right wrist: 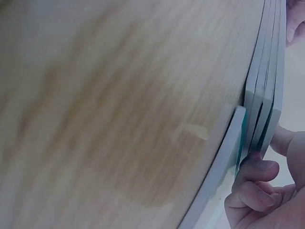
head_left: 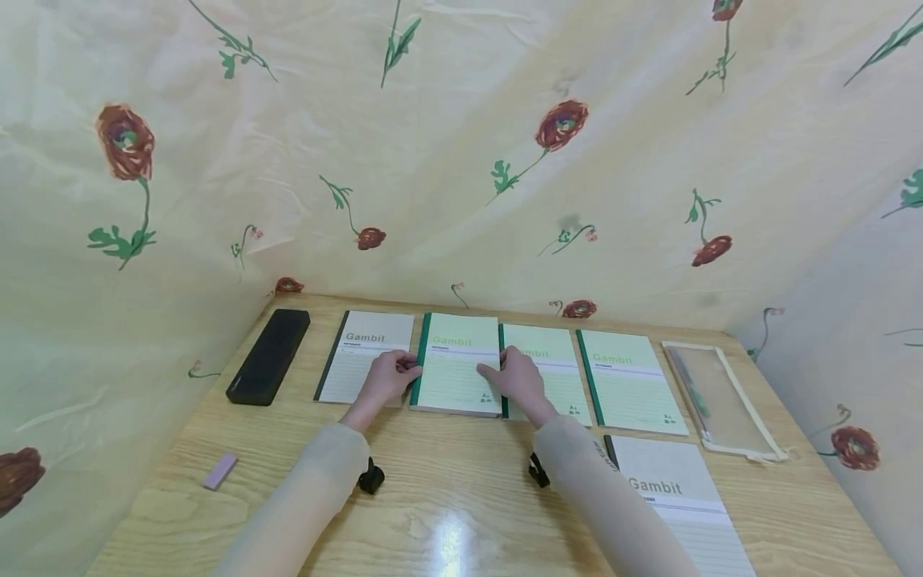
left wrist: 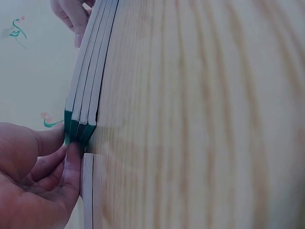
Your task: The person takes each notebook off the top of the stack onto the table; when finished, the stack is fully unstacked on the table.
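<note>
A stack of several green-spined notebooks [head_left: 461,361] lies on the table between both hands, its cover printed "Gambit". My left hand [head_left: 390,375] grips the spine side, thumb at the upper edge and curled fingers against the side. Opposite it, my right hand [head_left: 521,378] holds the stack's right edge, thumb over the cover and fingers curled beside it. The left wrist view shows the stacked page edges [left wrist: 90,67] nearly even. Partly under the right hand is another green-spined notebook [head_left: 555,385]; left of the stack lies a black-spined notebook [head_left: 360,385].
Farther right lie a third green-spined notebook [head_left: 630,385] and a clear zip pouch [head_left: 728,393] with pens. A black-spined notebook [head_left: 685,521] is near the right forearm. A black case [head_left: 268,357] and a small purple block [head_left: 219,471] are at left. Flowered cloth [head_left: 433,160] hangs behind.
</note>
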`<state>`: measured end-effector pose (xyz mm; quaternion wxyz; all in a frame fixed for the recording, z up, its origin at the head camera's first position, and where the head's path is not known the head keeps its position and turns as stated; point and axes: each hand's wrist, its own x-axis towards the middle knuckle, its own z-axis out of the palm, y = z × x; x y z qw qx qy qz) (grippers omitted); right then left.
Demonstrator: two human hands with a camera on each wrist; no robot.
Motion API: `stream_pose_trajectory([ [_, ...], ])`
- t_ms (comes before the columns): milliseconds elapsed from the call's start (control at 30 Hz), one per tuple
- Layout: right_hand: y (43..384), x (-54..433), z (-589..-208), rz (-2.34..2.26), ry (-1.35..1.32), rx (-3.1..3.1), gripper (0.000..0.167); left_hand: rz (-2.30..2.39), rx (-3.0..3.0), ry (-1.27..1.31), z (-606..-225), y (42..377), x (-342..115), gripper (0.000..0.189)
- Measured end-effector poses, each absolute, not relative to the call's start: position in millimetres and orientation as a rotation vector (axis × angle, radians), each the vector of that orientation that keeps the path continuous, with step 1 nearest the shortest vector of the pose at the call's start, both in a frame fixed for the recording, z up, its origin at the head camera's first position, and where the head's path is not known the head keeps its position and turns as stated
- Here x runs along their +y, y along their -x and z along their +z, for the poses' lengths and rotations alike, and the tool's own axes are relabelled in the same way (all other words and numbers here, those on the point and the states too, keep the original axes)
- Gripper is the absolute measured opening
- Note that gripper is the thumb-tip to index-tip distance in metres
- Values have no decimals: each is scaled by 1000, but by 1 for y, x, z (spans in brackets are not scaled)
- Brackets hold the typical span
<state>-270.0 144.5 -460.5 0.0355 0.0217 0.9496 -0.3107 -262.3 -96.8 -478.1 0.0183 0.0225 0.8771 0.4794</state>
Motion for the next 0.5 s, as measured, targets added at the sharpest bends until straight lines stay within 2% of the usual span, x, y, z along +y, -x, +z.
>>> stream_pose_trajectory([
  [233,269,155,-457,-980,-43,2922,44,1510,2717,-56,-478,263,-97,22],
  [500,262,173,-458,-1314,-78,2715,46,1507,2721,-62,-480,264,-96,22],
])
